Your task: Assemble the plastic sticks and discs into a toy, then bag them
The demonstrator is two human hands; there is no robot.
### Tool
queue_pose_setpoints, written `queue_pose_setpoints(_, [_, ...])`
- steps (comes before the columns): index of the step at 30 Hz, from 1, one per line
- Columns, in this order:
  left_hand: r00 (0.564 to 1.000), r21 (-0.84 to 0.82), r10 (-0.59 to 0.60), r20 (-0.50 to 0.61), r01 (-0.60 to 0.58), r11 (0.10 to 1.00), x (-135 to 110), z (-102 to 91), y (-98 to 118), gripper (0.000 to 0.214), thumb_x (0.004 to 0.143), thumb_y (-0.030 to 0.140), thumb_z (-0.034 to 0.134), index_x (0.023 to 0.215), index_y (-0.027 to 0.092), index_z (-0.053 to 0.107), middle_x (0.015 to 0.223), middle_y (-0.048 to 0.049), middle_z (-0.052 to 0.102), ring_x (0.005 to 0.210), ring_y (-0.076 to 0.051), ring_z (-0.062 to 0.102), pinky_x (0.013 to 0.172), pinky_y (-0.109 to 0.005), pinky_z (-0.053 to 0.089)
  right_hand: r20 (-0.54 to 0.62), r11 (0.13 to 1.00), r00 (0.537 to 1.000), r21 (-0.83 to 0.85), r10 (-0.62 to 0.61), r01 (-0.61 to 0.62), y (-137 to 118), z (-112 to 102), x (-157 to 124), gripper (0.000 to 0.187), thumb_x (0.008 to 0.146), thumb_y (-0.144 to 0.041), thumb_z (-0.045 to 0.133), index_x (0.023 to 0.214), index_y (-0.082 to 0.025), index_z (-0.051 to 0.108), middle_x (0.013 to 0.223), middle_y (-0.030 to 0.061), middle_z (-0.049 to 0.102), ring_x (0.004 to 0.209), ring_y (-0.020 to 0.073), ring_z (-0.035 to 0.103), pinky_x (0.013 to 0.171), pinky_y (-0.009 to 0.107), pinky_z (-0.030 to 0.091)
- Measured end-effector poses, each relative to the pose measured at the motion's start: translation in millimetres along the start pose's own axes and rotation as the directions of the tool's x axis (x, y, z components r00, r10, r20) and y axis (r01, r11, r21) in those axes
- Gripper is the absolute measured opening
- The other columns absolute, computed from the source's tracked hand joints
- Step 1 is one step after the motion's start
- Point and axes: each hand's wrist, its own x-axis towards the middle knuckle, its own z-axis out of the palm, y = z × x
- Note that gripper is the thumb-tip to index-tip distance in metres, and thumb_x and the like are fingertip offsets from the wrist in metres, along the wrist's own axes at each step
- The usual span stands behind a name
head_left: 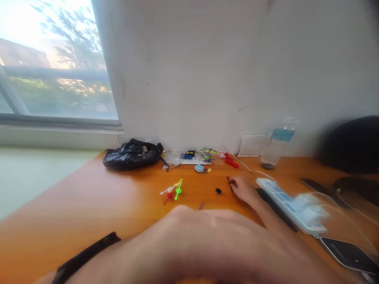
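My left hand (pixel 213 236), blurred and very close to the camera, fills the lower foreground; its fingers are hidden, and a black band circles the wrist. Farther off on the wooden table, my right hand (pixel 241 188) rests with its fingertips closed on a thin black piece (pixel 229 182). A small round black piece (pixel 218 191) lies just left of it. To the left are small arrow-shaped plastic pieces: a white one (pixel 166 190), a green one (pixel 178 191) and a red one (pixel 169 195), with yellow among them. A small purple piece (pixel 201 206) shows just beyond my left hand.
Along the wall are a black plastic bag (pixel 133 154), several small packaged items, a red object (pixel 231 161) and a clear bottle (pixel 272 148). On the right lie a white power strip (pixel 284 201) with plugs and cables, and a phone (pixel 349 252).
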Motion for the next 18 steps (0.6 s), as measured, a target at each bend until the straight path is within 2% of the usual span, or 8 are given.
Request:
queue_pose_setpoints(2, [0.991,0.086,-0.075,0.107,0.065,0.994,3,7.4,-17,0.034,0.107,0.023,0.051,0.134,0.033,0.069,0.116,-0.0031,0.079,0.103,-0.021,0.076,0.095,-0.032,0.06,0.009,1.0,1.0,0.002,-0.009,0.009,0,0,1,0.02,0.097,-0.018,0.057,0.109,-0.019,0.074,0.114,0.012,0.075,0.103,0.0261,0.069,0.082,0.031,0.046])
queue_pose_setpoints(5, [0.966,0.293,-0.165,0.2,0.102,0.951,0,31.9,-65,0.036,0.104,0.015,0.048,0.133,0.028,0.066,0.114,-0.0051,0.077,0.101,-0.023,0.073,0.091,-0.035,0.058,0.022,0.999,0.999,0.001,-0.033,0.033,-3,-2,0,0.018,0.095,-0.016,0.058,0.102,-0.02,0.075,0.109,0.0098,0.075,0.1,0.025,0.068,0.079,0.031,0.045])
queue_pose_setpoints(7, [0.97,0.467,-0.175,0.169,0.078,0.881,-9,45.2,-102,0.029,0.102,0.014,0.048,0.119,0.024,0.068,0.102,-0.0071,0.076,0.095,-0.025,0.07,0.086,-0.038,0.055,0.023,0.999,0.999,0.002,-0.042,0.042,-5,-5,-1,0.018,0.095,-0.016,0.058,0.1,-0.02,0.074,0.108,0.0094,0.075,0.098,0.0246,0.068,0.077,0.03,0.044])
queue_pose_setpoints(9, [0.973,0.598,-0.161,0.167,0.03,0.801,-20,48.4,-135,0.02,0.104,0.021,0.049,0.109,0.022,0.068,0.096,-0.0091,0.073,0.094,-0.026,0.066,0.085,-0.04,0.052,0.023,0.999,0.998,0.002,-0.05,0.05,-8,-7,-2,0.018,0.095,-0.016,0.058,0.099,-0.02,0.074,0.107,0.0092,0.075,0.098,0.0243,0.068,0.075,0.03,0.043])
queue_pose_setpoints(11, [0.986,0.669,-0.127,0.11,0.021,0.743,-30,40.8,-161,0.022,0.106,0.026,0.048,0.116,0.021,0.066,0.101,-0.0106,0.072,0.098,-0.027,0.064,0.089,-0.042,0.05,0.024,0.998,0.998,0.003,-0.057,0.057,-10,-9,-3,0.018,0.096,-0.016,0.057,0.098,-0.02,0.074,0.106,0.0091,0.075,0.098,0.0242,0.067,0.075,0.029,0.042])
queue_pose_setpoints(13, [0.993,0.669,-0.117,-0.002,0.089,0.738,-39,26.9,-179,0.027,0.109,0.025,0.042,0.124,0.021,0.064,0.103,-0.0105,0.071,0.099,-0.026,0.062,0.09,-0.041,0.049,0.024,0.998,0.998,0.005,-0.064,0.064,-11,-11,-4,0.017,0.097,-0.017,0.057,0.099,-0.02,0.073,0.106,0.0089,0.075,0.099,0.0239,0.067,0.075,0.029,0.042])
queue_pose_setpoints(16, [0.974,0.624,-0.154,-0.167,0.225,0.748,-48,9.2,-193,0.03,0.11,0.025,0.039,0.125,0.022,0.065,0.104,-0.0099,0.07,0.097,-0.025,0.06,0.088,-0.039,0.049,0.026,0.997,0.997,0.006,-0.075,0.075,-12,-11,-5,0.014,0.097,-0.017,0.058,0.098,-0.02,0.072,0.106,0.0083,0.074,0.099,0.0233,0.066,0.075,0.028,0.041])
queue_pose_setpoints(18, [0.968,0.613,-0.162,-0.191,0.247,0.75,-51,6.3,-196,0.03,0.11,0.026,0.041,0.129,0.021,0.063,0.106,-0.0103,0.07,0.099,-0.025,0.059,0.089,-0.04,0.049,0.031,0.997,0.996,0.005,-0.079,0.079,-14,-10,-6,0.013,0.097,-0.016,0.058,0.096,-0.02,0.07,0.105,0.0077,0.073,0.097,0.0226,0.066,0.074,0.028,0.04])
